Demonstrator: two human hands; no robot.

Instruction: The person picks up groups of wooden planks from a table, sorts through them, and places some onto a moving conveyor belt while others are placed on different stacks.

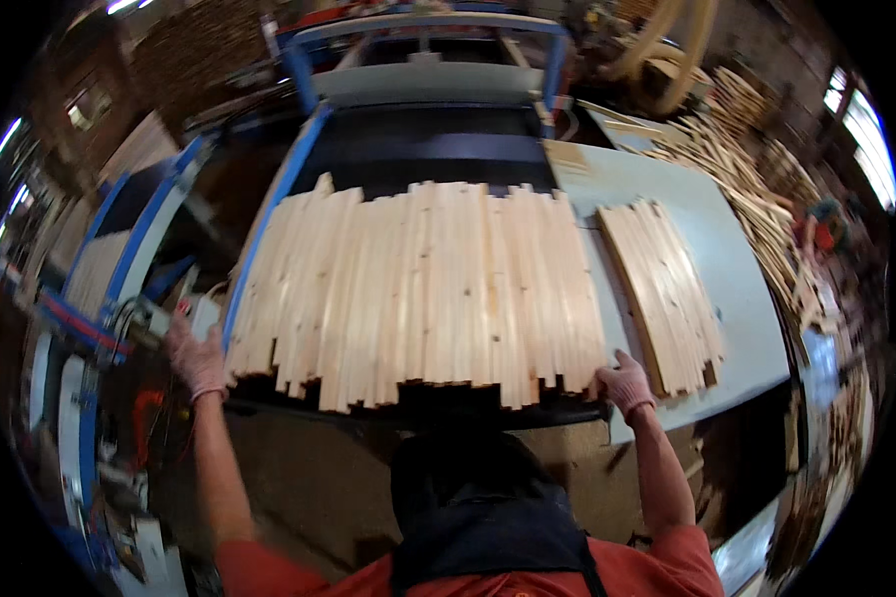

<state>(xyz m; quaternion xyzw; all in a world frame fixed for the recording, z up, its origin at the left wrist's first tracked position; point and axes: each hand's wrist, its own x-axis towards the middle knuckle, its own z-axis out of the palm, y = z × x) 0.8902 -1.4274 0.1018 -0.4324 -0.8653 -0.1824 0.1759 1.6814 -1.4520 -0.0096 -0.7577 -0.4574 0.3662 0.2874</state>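
A wide row of pale wood strips (418,289) lies side by side on the dark bed of a blue-framed machine, its near ends uneven. My left hand (198,356), in a pale glove, is at the left edge of the bed, its fingers stretched toward a small light control box (204,314) with a red button. Whether it touches the box is unclear. At the row's near right corner is my gloved right hand (626,384), thumb and fingers apart, fingertips against the last strip's end. Neither hand visibly holds anything.
To the right, a stack of shorter wood strips (662,298) rests on a pale side table (742,289). A heap of loose sticks (737,179) lies beyond it. The machine's blue crossbar (428,20) spans the far end. Another person (821,231) is at the far right.
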